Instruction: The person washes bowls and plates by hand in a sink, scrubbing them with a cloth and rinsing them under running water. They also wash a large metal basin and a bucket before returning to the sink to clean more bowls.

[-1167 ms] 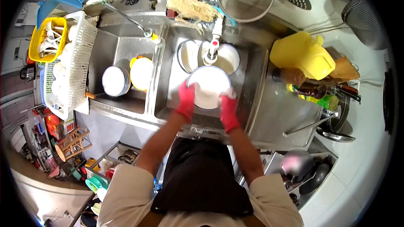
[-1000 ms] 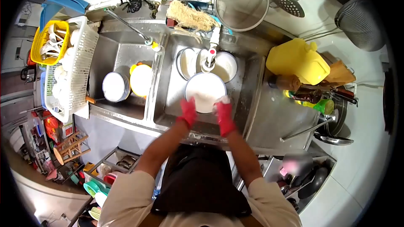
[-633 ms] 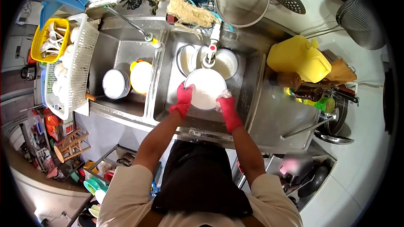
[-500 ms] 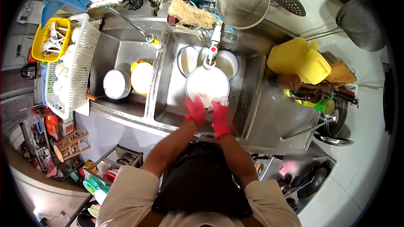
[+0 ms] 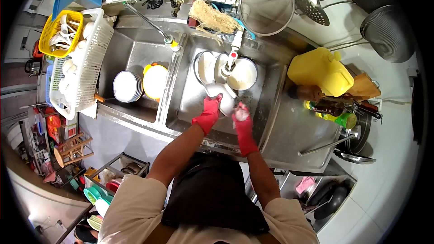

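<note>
A white bowl point(image 5: 223, 101) is tilted up on its side over the right sink basin, gripped by my left hand point(image 5: 209, 114) in a red glove. Just right of the bowl, my right hand point(image 5: 242, 119), also red-gloved, is closed on a pale scrubber point(image 5: 242, 113) and is apart from the bowl. Behind them, below the white faucet point(image 5: 232, 57), lie white dishes point(image 5: 244, 75) with dark rims.
The left basin holds stacked dishes point(image 5: 125, 86) and a yellow-rimmed bowl point(image 5: 155, 82). A white basket point(image 5: 96, 47) stands at the left. A yellow jug point(image 5: 312, 70), bottles and a sieve point(image 5: 266, 7) are at the right and back.
The bowl has gone from facing up to tilted on its side. My left hand has moved up against it, and my right hand with the scrubber has come away to the right.
</note>
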A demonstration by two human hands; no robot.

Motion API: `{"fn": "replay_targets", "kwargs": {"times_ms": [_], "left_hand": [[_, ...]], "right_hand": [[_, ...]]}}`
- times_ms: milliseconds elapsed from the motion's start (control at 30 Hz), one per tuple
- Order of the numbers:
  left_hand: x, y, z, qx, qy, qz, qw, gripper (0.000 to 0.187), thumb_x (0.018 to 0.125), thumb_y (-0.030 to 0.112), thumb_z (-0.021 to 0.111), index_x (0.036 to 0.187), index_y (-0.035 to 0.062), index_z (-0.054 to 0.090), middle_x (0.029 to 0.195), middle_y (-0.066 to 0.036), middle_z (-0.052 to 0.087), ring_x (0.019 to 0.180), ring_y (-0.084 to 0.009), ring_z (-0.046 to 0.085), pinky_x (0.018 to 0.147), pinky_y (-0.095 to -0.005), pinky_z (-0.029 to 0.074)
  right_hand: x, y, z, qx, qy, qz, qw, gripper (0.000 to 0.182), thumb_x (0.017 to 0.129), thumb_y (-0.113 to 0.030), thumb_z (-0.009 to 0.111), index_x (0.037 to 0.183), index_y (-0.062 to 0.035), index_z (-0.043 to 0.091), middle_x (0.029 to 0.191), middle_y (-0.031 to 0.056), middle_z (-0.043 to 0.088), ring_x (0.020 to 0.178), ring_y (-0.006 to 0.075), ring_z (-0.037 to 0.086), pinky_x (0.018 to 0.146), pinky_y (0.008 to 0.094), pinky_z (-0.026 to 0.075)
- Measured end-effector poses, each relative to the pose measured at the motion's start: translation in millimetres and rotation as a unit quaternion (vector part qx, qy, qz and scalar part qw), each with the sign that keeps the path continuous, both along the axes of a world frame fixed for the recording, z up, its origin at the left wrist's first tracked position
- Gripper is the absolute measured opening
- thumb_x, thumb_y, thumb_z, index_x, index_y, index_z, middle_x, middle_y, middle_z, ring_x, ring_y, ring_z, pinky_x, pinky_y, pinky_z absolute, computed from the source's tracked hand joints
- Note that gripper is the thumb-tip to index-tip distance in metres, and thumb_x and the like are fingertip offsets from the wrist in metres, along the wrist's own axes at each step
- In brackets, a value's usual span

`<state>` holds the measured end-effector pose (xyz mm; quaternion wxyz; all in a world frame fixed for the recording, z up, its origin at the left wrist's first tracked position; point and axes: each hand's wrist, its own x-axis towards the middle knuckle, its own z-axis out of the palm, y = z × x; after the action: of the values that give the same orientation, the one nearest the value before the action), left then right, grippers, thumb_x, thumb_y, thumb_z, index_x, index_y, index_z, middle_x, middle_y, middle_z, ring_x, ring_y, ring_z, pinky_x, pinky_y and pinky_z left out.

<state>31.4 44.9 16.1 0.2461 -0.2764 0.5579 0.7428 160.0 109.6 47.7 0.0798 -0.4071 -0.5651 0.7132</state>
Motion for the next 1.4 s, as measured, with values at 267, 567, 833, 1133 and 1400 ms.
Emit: {"fn": "replay_targets", "kwargs": {"times_ms": [267,567,833,1133,1400], "left_hand": [[7,-19,14,0.11,0.013,-0.358,0.927,0.028,0.086,0.008,0.059,0.113,0.0019,0.057,0.098,-0.007,0.064,0.085,-0.0151,0.061,0.076,-0.0288,0.051],[-3,-70,85,0.181,0.002,-0.324,0.928,0.022,0.089,0.01,0.058,0.109,0.0015,0.06,0.096,-0.005,0.064,0.087,-0.0135,0.06,0.078,-0.0294,0.05],[11,-36,43,0.259,-0.12,0.037,0.958,0.037,0.093,0.029,0.052,0.121,0.005,0.049,0.108,-0.012,0.06,0.093,-0.0264,0.061,0.083,-0.0423,0.05],[15,-47,-61,0.063,-0.008,-0.078,0.995,0.023,0.089,0.016,0.061,0.101,-0.0034,0.062,0.09,-0.007,0.065,0.072,-0.0149,0.06,0.068,-0.0271,0.049],[-1,-53,31,0.081,-0.039,-0.004,0.996,0.023,0.085,0.02,0.067,0.096,0.0003,0.066,0.085,-0.001,0.064,0.072,-0.0113,0.057,0.068,-0.0279,0.047]], "right_hand": [[-61,24,4,0.474,-0.011,0.107,0.874,0.05,0.083,-0.017,0.063,0.129,-0.0047,0.047,0.117,0.02,0.055,0.103,0.0302,0.057,0.089,0.0362,0.044],[-77,66,-21,-0.227,0.09,0.061,0.968,0.037,0.091,-0.026,0.052,0.12,-0.0034,0.054,0.111,0.0074,0.059,0.103,0.0157,0.054,0.094,0.0267,0.038],[-37,-38,-6,0.141,0.071,-0.167,0.973,0.033,0.089,-0.021,0.053,0.116,-0.0008,0.056,0.116,0.0114,0.059,0.111,0.0223,0.053,0.096,0.032,0.039],[-104,15,2,0.338,-0.05,0.234,0.91,0.029,0.086,-0.022,0.056,0.109,-0.0039,0.059,0.114,0.0128,0.06,0.106,0.0282,0.056,0.091,0.0358,0.043],[-70,1,-6,0.519,0.012,0.007,0.855,0.021,0.087,-0.02,0.062,0.099,-0.0036,0.06,0.088,0.0122,0.063,0.077,0.0162,0.059,0.072,0.0267,0.047]]}}
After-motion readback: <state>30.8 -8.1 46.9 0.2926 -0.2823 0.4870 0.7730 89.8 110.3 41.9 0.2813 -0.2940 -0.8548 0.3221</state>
